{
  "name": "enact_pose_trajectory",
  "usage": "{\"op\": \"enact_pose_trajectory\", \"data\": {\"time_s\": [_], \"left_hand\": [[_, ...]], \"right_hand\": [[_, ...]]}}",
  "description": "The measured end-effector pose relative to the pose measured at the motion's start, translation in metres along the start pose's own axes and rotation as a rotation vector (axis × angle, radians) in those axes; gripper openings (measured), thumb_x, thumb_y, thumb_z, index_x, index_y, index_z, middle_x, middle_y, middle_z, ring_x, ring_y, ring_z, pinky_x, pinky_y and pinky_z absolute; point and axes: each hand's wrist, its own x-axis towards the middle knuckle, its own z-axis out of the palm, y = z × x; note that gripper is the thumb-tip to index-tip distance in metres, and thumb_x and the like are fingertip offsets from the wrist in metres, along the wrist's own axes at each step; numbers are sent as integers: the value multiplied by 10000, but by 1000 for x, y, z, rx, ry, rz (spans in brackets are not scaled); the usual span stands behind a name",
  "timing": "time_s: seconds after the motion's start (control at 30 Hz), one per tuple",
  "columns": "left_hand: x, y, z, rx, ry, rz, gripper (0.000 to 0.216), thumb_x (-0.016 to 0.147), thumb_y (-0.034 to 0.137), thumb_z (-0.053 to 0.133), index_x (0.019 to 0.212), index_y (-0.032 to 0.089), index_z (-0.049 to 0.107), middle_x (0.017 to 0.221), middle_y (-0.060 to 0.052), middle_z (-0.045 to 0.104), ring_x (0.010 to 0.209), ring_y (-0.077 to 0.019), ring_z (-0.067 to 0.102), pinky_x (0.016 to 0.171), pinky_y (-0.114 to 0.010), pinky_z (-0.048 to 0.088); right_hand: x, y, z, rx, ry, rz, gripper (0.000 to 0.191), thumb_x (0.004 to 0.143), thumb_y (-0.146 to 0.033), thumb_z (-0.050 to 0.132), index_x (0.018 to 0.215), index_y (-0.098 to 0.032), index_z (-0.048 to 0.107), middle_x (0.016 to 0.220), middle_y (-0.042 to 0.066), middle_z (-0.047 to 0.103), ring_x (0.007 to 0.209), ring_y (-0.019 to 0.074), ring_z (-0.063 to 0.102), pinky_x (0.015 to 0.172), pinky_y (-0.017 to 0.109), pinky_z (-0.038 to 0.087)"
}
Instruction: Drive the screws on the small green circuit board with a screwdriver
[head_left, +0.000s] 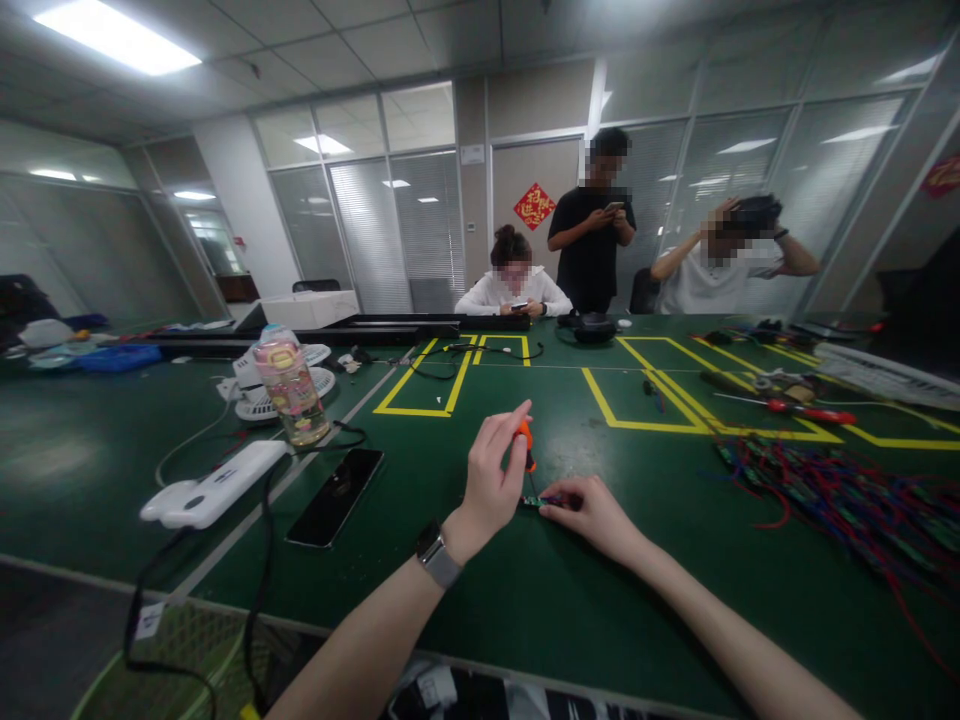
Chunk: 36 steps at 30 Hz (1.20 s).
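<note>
Clearly, in the head view, the left hand (496, 475) is closed around an orange-handled screwdriver (529, 447), its handle caught between the thumb and the straightened fingers, which partly cover it. The screwdriver sits on the right side of that hand, just above the table (442, 610). Its long axis runs nearly upright, the handle end tipped slightly to the left and the thin shaft pointing down at a small green circuit board (533, 501). The shaft ends at the board, but whether the tip actually touches it is too small to tell.

The right hand (589, 510) has its thumb and fingertips pinched on the right end of the circuit board, so the board's bare part reaches out to the left of those fingertips, directly below the left hand's thumb. The board's long axis lies crosswise, left to right, about level with the tabletop. Dark wires show at its right end, partly hidden under the fingers.

Well to the right lies a heap of wired circuit boards (847, 500) with red and blue leads, and beyond it a red-handled screwdriver (814, 412), lying roughly crosswise. Left of the left hand, a black smartphone (336, 497) lies slantwise.
</note>
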Motion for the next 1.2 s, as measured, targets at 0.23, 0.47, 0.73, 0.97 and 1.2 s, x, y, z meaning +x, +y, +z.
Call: {"op": "enact_pose_trajectory", "data": {"time_s": [0.23, 0.47, 0.73, 0.97, 1.2], "left_hand": [[-1, -1, -1, 38, 44, 6, 276, 954, 231, 520, 1208, 209, 626, 949, -52, 575, 862, -163, 577, 748, -283, 500], [0, 1, -1, -4, 31, -17, 338, 978, 194, 449, 1302, 198, 546, 1065, -81, 648, 978, -185, 614, 863, -330, 505], [1, 1, 0, 29, 19, 30, 348, 980, 169, 446, 1310, 205, 548, 1112, -91, 651, 1011, -186, 610, 874, -331, 509], [1, 0, -1, 51, 54, 33, 315, 973, 200, 469, 1262, 213, 592, 1050, -80, 630, 972, -187, 600, 840, -337, 514], [0, 0, 0, 57, 74, 27, 275, 926, 237, 579, 1194, 216, 633, 958, -52, 576, 890, -173, 577, 775, -301, 507]], "right_hand": [[0, -2, -1, -11, 5, -9, 180, 793, -320, 682, 872, -198, 788, 653, 22, 686, 616, 161, 552, 606, 256, 378], [0, 0, 0, 12, 5, -16, 169, 791, -308, 692, 872, -192, 785, 664, 23, 699, 619, 162, 566, 616, 259, 387], [1, 3, 2, 14, 8, -16, 174, 791, -322, 699, 872, -194, 784, 650, 21, 692, 605, 159, 562, 591, 255, 376], [1, 2, 1, 6, 13, -20, 168, 790, -312, 690, 869, -200, 787, 648, 15, 691, 599, 153, 550, 603, 257, 374], [0, 0, 0, 1, 9, -13, 178, 786, -315, 686, 871, -195, 787, 653, 20, 683, 618, 162, 563, 606, 261, 379]]}}
